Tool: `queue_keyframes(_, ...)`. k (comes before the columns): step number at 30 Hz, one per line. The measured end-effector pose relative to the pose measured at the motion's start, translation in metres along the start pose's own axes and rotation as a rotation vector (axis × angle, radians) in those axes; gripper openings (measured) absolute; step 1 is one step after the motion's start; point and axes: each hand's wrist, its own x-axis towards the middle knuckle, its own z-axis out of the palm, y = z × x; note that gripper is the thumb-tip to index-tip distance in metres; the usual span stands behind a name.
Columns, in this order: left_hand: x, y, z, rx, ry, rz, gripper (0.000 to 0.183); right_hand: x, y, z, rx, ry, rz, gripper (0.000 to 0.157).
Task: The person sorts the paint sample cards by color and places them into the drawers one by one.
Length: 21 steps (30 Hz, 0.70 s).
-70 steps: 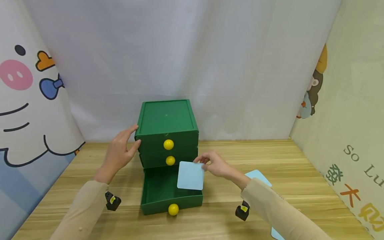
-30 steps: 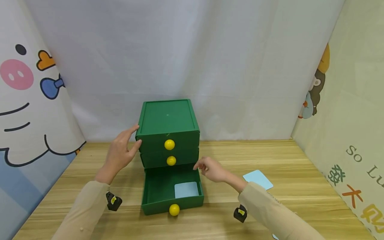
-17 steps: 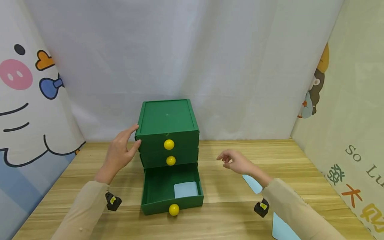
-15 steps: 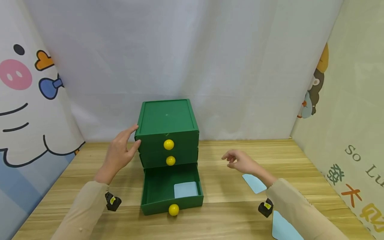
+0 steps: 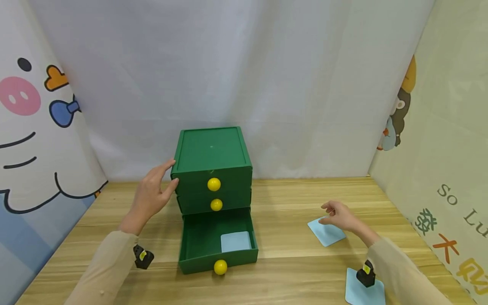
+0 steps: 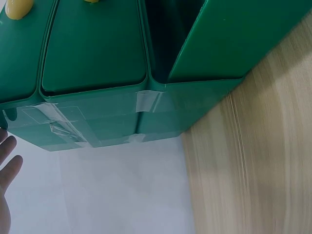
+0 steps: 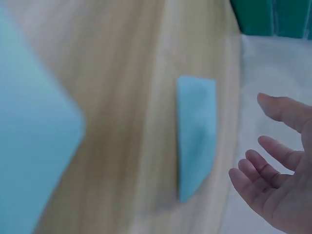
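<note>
My left hand [image 5: 149,195] rests against the left side of a green drawer box [image 5: 213,148], fingers extended and thumb near its front edge. Yellow balls serve as knobs; the bottom drawer [image 5: 198,237] is pulled out, the upper two closed. A light blue square card [image 5: 235,242] lies in the right part of that drawer. My right hand [image 5: 343,218] holds nothing and hovers over a second blue card [image 5: 325,234], its fingers loosely bent. In the right wrist view this card [image 7: 197,131] lies on the table, apart from the fingers.
Another blue card [image 5: 364,292] lies near the front right, partly under the black wrist camera [image 5: 366,274]. The wooden table [image 5: 282,279] ends at a white backdrop [image 5: 305,106]. Printed cloths [image 5: 450,127] stand at both sides.
The right hand let the blue card drop into the open bottom drawer, then moved right to above the card on the table. The left hand has stayed on the box.
</note>
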Motion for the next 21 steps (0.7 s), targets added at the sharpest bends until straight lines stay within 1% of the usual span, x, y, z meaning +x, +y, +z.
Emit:
queue_keyframes(4, 0.000, 0.001, 0.000, 0.001, 0.000, -0.001, 0.048, -0.006, 0.014, 0.003, -0.050, 0.001, 0.039, 0.064)
queue_keyframes(8, 0.000, 0.001, 0.000, 0.001, 0.000, -0.004, 0.048, -0.010, 0.021, 0.011, -0.137, 0.020, 0.076, 0.076)
queue_keyframes(15, 0.000, 0.000, 0.000, -0.005, 0.003, -0.009, 0.048, -0.014, 0.017, 0.021, -0.223, 0.071, 0.140, 0.072)
queue_keyframes(17, 0.000, 0.000, 0.000, -0.005, 0.003, -0.008, 0.048, -0.014, 0.015, 0.022, -0.256, 0.087, 0.140, 0.075)
queue_keyframes(21, -0.001, -0.001, 0.001, -0.005, 0.003, -0.007, 0.048, -0.014, 0.010, 0.025, -0.278, 0.110, 0.140, 0.070)
